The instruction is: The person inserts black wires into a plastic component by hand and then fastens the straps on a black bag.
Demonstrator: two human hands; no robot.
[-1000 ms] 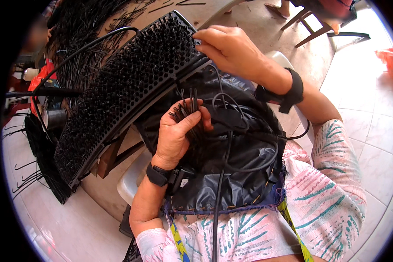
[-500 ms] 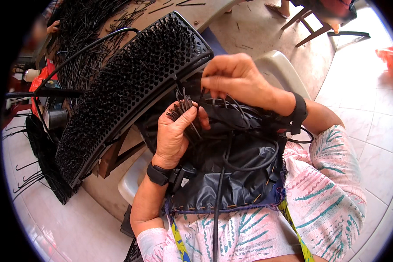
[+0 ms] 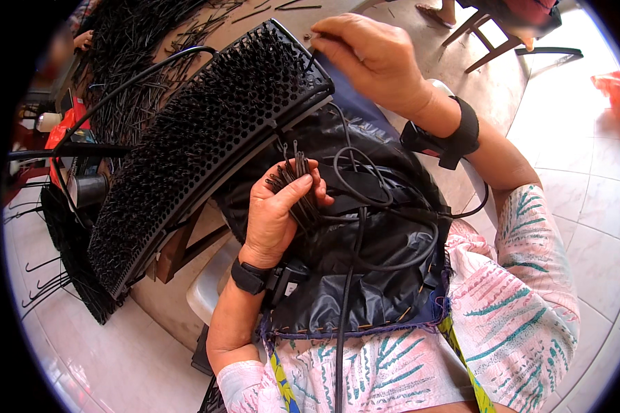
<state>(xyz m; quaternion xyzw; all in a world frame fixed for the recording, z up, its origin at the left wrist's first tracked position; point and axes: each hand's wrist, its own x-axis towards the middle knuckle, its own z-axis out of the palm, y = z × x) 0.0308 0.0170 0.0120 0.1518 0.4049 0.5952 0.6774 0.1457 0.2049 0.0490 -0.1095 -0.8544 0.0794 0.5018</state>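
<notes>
My left hand point(image 3: 275, 213) is closed around a bundle of thin black rods point(image 3: 300, 164) with small looped tips, held upright above my lap. My right hand point(image 3: 372, 58) is raised at the far right end of a long curved black rack point(image 3: 213, 148). Its fingers pinch one thin black rod point(image 3: 311, 62), whose lower end meets the rack's holes; how deep it sits I cannot tell. Dense rows of black rod ends fill most of the rack, while round holes show bare along its near edge.
A black apron point(image 3: 365, 296) with looped cables point(image 3: 393, 265) covers my lap. Loose black rods point(image 3: 127, 76) are heaped on the table behind the rack. Black hooked wires point(image 3: 45, 289) hang at the left. A wooden stool point(image 3: 489, 45) and a person's foot are at the far right.
My right hand has moved up and away, from beside the bundle to the rack's far right end. My left hand stays nearly in place, still holding the bundle.
</notes>
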